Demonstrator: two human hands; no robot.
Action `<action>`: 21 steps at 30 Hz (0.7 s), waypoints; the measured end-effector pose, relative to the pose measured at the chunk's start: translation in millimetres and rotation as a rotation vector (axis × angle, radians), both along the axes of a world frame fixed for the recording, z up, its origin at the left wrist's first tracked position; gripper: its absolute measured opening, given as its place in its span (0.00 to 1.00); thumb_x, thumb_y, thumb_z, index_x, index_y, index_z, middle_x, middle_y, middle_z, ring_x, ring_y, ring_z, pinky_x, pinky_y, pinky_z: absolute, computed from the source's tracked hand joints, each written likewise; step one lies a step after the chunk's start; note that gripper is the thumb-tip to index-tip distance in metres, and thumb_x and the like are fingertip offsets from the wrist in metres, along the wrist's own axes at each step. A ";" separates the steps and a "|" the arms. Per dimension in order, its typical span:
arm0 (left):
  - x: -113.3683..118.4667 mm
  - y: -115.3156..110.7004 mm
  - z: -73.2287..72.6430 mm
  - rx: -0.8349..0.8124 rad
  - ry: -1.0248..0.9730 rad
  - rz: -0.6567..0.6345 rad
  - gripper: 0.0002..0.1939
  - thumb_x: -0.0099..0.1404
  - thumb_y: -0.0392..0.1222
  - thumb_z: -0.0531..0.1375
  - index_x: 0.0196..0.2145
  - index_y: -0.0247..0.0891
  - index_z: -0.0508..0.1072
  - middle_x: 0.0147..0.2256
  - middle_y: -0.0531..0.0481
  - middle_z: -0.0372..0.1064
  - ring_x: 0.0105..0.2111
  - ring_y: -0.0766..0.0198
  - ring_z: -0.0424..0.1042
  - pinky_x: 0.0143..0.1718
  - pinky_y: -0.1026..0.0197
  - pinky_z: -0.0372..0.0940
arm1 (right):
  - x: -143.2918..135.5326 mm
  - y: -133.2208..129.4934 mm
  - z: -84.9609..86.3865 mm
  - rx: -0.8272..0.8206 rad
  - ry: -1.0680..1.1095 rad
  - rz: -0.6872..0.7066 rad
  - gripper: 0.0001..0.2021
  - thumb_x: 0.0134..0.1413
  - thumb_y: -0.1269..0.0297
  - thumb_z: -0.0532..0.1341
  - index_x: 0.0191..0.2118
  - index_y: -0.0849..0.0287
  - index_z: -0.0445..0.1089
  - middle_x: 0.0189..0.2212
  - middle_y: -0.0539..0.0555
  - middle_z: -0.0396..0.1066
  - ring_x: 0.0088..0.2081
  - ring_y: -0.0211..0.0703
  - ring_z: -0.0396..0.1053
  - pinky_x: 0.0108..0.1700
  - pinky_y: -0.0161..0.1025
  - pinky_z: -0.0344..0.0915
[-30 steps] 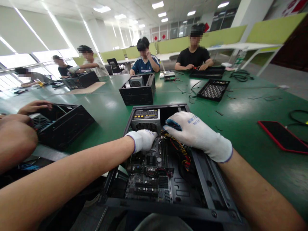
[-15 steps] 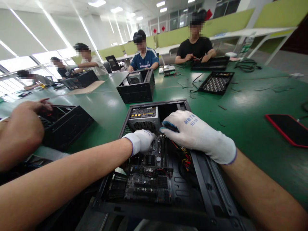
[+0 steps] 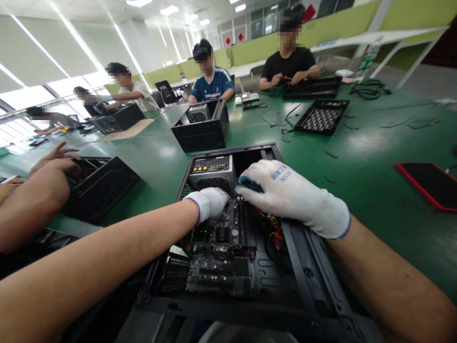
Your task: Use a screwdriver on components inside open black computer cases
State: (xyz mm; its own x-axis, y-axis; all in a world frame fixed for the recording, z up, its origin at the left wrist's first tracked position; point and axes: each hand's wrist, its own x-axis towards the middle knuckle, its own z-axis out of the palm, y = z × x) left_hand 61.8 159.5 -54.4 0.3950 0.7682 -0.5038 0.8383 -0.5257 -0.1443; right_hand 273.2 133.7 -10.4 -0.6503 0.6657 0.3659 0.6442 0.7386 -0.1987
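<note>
An open black computer case [image 3: 303, 267] lies in front of me, its motherboard [image 3: 214, 274] facing up. My left hand [image 3: 210, 202], in a white glove, is closed low over the board's far end, just below the silver power supply [image 3: 214, 181]. Whatever its fingers hold is hidden. My right hand [image 3: 282, 193], gloved too, arches over the case beside the power supply. Its thumb and fingers are apart, showing the blue palm side, and nothing shows between them; the other fingertips are hidden. Coloured power cables [image 3: 274, 233] run beneath that hand.
A neighbour's bare hands [image 3: 53, 171] reach into another black case [image 3: 103, 190] at left. Across the green table [image 3: 374, 143] stands a third case [image 3: 200, 131]. To the right lie a black tray [image 3: 321, 116], a red-edged black device [image 3: 428, 183] and loose cables [image 3: 371, 88]. Several people work around the table.
My hands keep nearly the same place in the case; the whole view has shifted slightly. The neighbour's hand at left has moved, with its fingers now spread above the other case.
</note>
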 end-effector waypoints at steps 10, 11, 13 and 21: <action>0.1 0.4 -1.4 -0.003 0.004 0.008 0.18 0.65 0.42 0.66 0.51 0.37 0.79 0.51 0.39 0.79 0.53 0.49 0.78 0.58 0.54 0.69 | 0.3 1.1 -1.6 -0.003 0.002 0.019 0.17 0.70 0.52 0.58 0.46 0.61 0.76 0.44 0.60 0.78 0.45 0.50 0.72 0.49 0.42 0.61; -0.1 0.2 -1.4 -0.002 0.004 0.008 0.17 0.65 0.42 0.66 0.51 0.37 0.79 0.51 0.39 0.79 0.53 0.49 0.78 0.58 0.54 0.69 | 0.5 1.0 -1.8 -0.004 0.004 0.021 0.17 0.70 0.52 0.58 0.46 0.61 0.76 0.44 0.60 0.78 0.45 0.50 0.72 0.48 0.41 0.61; -0.2 0.1 -1.4 0.001 0.003 0.008 0.18 0.64 0.41 0.67 0.51 0.36 0.79 0.51 0.38 0.79 0.52 0.49 0.78 0.58 0.54 0.69 | 0.8 0.8 -2.1 -0.004 0.010 0.021 0.17 0.70 0.52 0.58 0.45 0.61 0.76 0.44 0.60 0.78 0.44 0.50 0.72 0.48 0.41 0.61; 2.7 -2.0 2.1 0.020 -0.003 0.011 0.18 0.61 0.37 0.68 0.50 0.36 0.79 0.49 0.39 0.80 0.50 0.50 0.79 0.56 0.56 0.70 | 0.9 1.2 -2.1 0.005 0.011 0.018 0.17 0.70 0.52 0.58 0.45 0.61 0.76 0.43 0.60 0.78 0.44 0.50 0.72 0.48 0.42 0.61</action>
